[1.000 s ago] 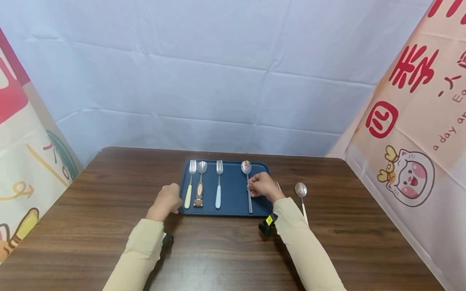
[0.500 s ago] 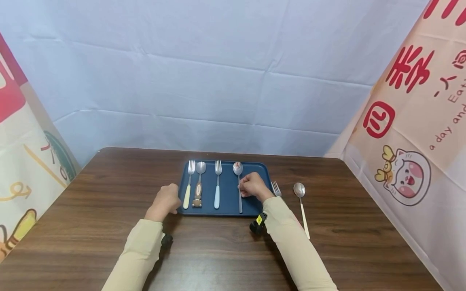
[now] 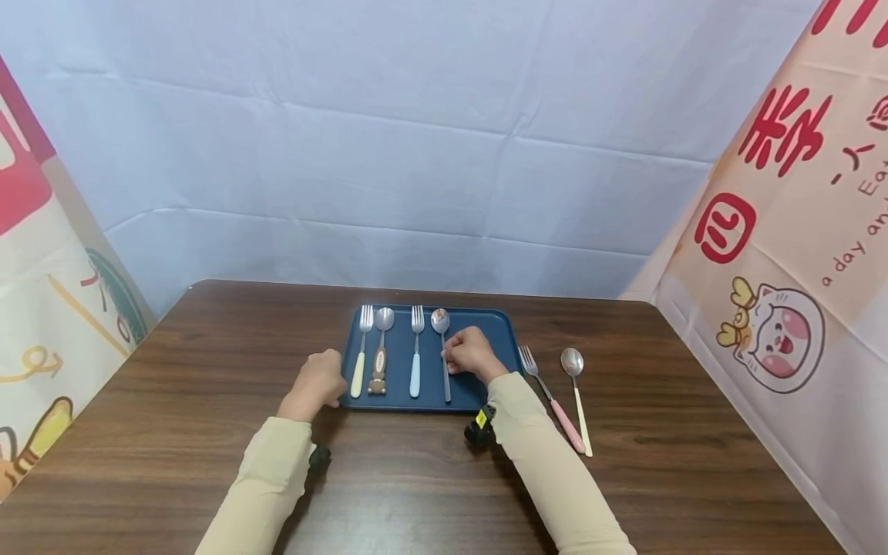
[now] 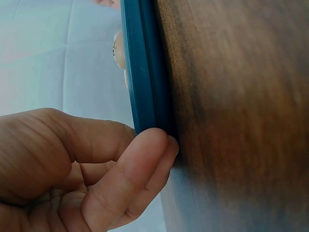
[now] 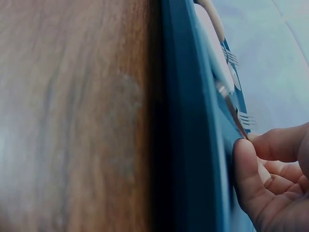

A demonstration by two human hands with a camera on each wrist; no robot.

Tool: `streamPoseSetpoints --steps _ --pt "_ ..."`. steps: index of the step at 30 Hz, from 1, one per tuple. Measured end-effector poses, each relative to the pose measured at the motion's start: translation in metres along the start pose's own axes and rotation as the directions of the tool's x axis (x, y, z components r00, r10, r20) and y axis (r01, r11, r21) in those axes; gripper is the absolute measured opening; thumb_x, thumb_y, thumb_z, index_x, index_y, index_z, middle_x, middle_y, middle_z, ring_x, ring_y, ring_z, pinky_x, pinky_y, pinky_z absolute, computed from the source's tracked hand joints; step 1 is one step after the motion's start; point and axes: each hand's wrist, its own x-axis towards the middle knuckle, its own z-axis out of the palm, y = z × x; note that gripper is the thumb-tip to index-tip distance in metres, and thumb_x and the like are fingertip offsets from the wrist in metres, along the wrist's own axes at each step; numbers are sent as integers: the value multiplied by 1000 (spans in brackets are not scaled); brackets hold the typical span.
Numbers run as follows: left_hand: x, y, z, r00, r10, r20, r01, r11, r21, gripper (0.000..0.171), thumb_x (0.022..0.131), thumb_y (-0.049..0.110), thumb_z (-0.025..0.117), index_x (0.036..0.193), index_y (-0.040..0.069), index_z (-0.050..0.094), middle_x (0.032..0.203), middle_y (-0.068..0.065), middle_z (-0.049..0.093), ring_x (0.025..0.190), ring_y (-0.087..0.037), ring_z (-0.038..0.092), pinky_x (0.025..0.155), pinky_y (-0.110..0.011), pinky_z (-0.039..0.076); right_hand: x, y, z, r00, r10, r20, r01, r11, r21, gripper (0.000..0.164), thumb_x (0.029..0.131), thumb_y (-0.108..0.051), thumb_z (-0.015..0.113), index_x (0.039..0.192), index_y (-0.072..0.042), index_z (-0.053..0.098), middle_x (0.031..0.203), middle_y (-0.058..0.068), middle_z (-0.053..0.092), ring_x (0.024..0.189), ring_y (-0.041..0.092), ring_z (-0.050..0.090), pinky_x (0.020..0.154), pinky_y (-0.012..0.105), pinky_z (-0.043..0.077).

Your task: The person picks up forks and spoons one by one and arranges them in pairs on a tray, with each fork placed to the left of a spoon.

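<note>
In the head view, my left hand (image 3: 321, 379) holds the near left corner of a dark blue tray (image 3: 480, 317). The left wrist view has thumb and fingers gripping the tray's rim (image 4: 144, 72) at that corner. My right hand (image 3: 472, 352) pinches the slim handle of a silver spoon (image 3: 440, 319) over the tray, its bowl pointing away from me. To its left lie a fork with a light blue handle (image 3: 415, 374), a spoon with a brown bear-shaped handle (image 3: 379, 366) and a fork with a pale yellow handle (image 3: 358, 370).
On the brown wooden table (image 3: 409, 478), right of the tray, lie a fork with a pink handle (image 3: 565, 422) and a spoon with a cream handle (image 3: 580, 408). A white cloth (image 3: 388, 154) hangs behind the table. Printed cloths hang at both sides.
My right hand has moved the silver spoon left across the tray, close to the blue-handled fork. The pink-handled fork has come into full view. My left hand stays at the tray corner.
</note>
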Motion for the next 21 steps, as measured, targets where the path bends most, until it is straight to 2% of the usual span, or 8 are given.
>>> streamPoseSetpoints --steps 11,17,21 --pt "0 2 -2 1000 4 -1 -4 1000 -2 18 77 -9 54 94 -13 56 75 -18 55 50 -17 58 45 -25 48 6 -4 8 999 15 -38 -17 999 -43 9 84 3 62 92 7 65 76 13 62 55 14 59 53 27 53" --pt "0 1 -1 1000 5 -7 -5 1000 -1 17 77 -8 54 93 -13 56 72 -17 54 47 -15 58 44 -24 47 9 -7 10 998 36 -58 -40 997 -67 4 84 3 62 83 5 65 74 11 63 53 14 58 51 26 52" --pt "0 1 -1 1000 5 -6 -5 1000 4 17 77 -8 54 92 -13 57 71 -16 54 47 -15 58 44 -24 47 11 -8 11 997 44 -62 -50 995 -90 8 84 3 62 77 4 66 72 10 63 53 14 58 50 26 52"
